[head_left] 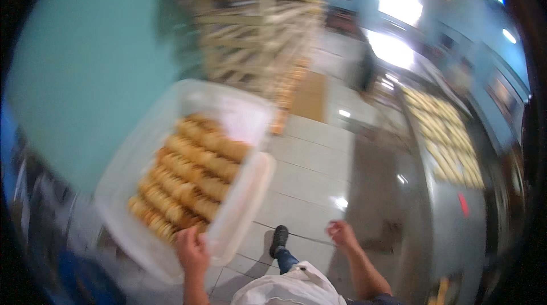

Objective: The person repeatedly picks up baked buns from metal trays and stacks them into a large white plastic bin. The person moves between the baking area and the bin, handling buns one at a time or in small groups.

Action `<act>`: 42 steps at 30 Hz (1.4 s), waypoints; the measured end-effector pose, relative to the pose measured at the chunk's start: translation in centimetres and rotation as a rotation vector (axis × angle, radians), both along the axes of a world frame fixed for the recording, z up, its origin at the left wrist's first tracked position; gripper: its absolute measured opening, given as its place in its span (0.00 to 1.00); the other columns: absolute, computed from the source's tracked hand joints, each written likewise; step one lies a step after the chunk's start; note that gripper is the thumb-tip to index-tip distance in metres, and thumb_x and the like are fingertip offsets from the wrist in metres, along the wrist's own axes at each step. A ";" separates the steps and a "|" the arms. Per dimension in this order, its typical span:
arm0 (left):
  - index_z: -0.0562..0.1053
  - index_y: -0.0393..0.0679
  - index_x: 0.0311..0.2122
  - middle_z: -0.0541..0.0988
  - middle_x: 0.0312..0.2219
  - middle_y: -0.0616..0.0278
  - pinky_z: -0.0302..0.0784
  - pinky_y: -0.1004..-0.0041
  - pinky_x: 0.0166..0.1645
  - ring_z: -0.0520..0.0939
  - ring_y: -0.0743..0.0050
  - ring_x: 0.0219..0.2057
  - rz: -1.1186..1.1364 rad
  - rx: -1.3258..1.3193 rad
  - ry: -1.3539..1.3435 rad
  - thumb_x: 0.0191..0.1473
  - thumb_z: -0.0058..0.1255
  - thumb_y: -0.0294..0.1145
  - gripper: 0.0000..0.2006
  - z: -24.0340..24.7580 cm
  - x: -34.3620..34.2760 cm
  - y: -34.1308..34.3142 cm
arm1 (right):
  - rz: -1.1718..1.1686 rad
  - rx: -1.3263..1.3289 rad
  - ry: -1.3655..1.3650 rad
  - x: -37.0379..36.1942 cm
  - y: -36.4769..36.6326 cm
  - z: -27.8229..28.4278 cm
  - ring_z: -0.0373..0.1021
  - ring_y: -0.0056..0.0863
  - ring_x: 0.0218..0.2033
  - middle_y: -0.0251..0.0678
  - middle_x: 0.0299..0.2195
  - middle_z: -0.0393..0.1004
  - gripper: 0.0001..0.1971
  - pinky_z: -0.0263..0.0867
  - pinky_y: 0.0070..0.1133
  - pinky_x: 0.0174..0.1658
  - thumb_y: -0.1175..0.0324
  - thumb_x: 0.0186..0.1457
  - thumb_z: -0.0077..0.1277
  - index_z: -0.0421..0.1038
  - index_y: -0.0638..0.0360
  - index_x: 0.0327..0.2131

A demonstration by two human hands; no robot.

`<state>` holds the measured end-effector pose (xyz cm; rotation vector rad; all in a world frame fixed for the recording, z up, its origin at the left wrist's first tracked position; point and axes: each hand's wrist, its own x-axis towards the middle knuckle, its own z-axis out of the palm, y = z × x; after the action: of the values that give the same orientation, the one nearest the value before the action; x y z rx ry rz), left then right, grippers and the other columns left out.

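Observation:
A large translucent white plastic tub [134, 124] stands at my left, holding several rows of golden-brown, ridged baked pastries [196, 174]. My left hand [192, 248] is over the tub's near end, close to the last pastries in the row. Its fingers are a little apart, and no object shows in them; whether they touch a pastry or the rim I cannot tell. My right hand [342, 234] hangs in the air over the floor, away from any object. Loosely bent, its fingers look apart with nothing between them, though blur softens them.
Behind the tub rises a stack of pale slatted crates [259, 31]. A long metal table [453, 225] runs along the right, bearing rows of pale dough pieces [444, 134]. Between them lies a tiled floor [307, 174] with a cardboard sheet [309, 97]. The green wall [97, 60] borders the left.

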<state>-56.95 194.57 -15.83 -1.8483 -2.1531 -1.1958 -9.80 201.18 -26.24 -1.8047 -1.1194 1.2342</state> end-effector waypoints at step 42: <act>0.68 0.32 0.50 0.72 0.45 0.39 0.73 0.50 0.51 0.73 0.39 0.50 -1.552 -0.461 0.754 0.48 0.65 0.48 0.32 -4.6 102.9 -39.2 | -0.929 -0.568 -0.690 53.5 -66.9 6.4 0.60 0.39 0.58 0.40 0.53 0.67 0.35 0.52 0.40 0.62 0.36 0.46 0.59 0.74 0.55 0.48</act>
<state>45.91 155.40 -20.45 -3.3834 -0.3436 0.2528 43.69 134.29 -19.80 -2.8124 -0.0755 0.3558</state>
